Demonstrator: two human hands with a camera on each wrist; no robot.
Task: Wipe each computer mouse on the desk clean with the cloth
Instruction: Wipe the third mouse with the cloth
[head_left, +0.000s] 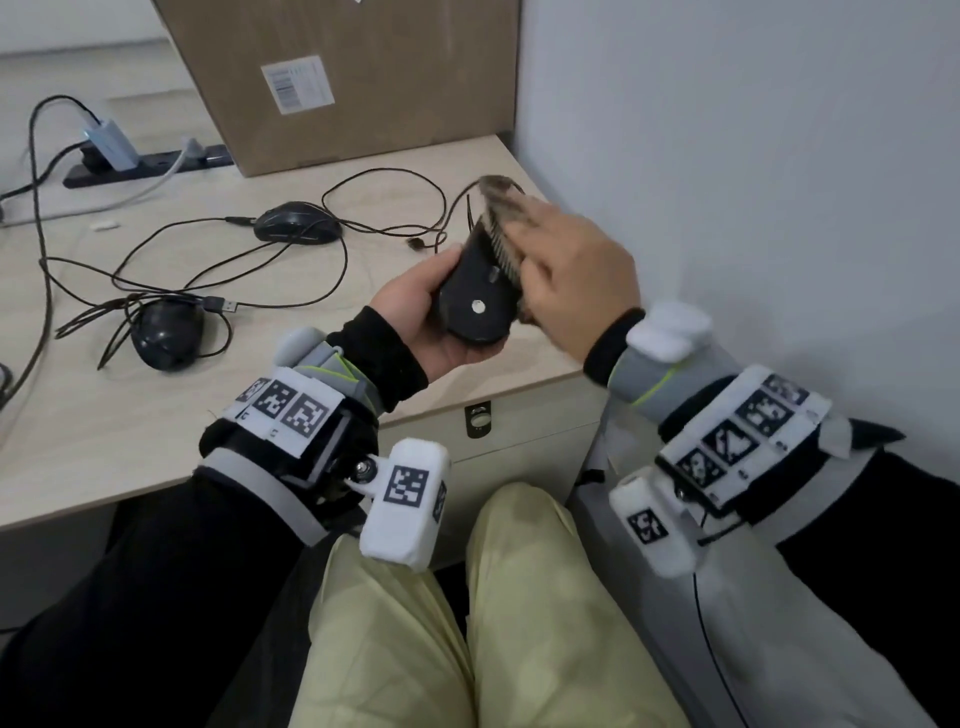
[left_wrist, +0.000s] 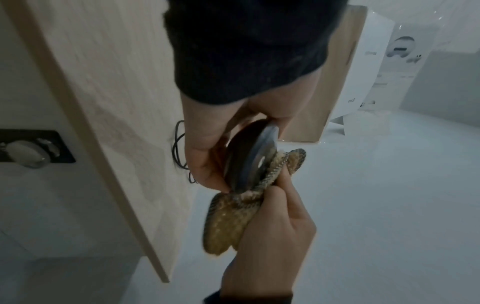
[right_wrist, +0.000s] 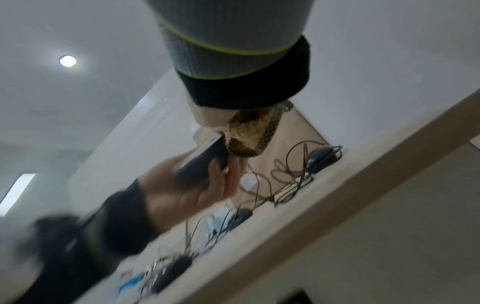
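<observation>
My left hand (head_left: 415, 312) grips a black wired mouse (head_left: 470, 306), lifted above the desk's right corner with its underside turned up. My right hand (head_left: 571, 270) holds a brownish patterned cloth (head_left: 501, 218) and presses it against the mouse's far side. In the left wrist view, the left hand (left_wrist: 205, 148) pinches the mouse (left_wrist: 249, 156) by its edges, and the cloth (left_wrist: 231, 218) is bunched in the right hand (left_wrist: 272, 236). The right wrist view shows the cloth (right_wrist: 249, 133) against the mouse (right_wrist: 200, 162). Two more black mice (head_left: 298, 223) (head_left: 166, 332) lie on the desk (head_left: 156, 441).
Tangled mouse cables (head_left: 208, 260) spread over the desk. A large cardboard box (head_left: 337, 78) stands at the back, with a power strip (head_left: 145, 161) and plugged adapters to its left. A white wall (head_left: 753, 156) is close on the right. A locked drawer (head_left: 478, 418) sits under the desk corner.
</observation>
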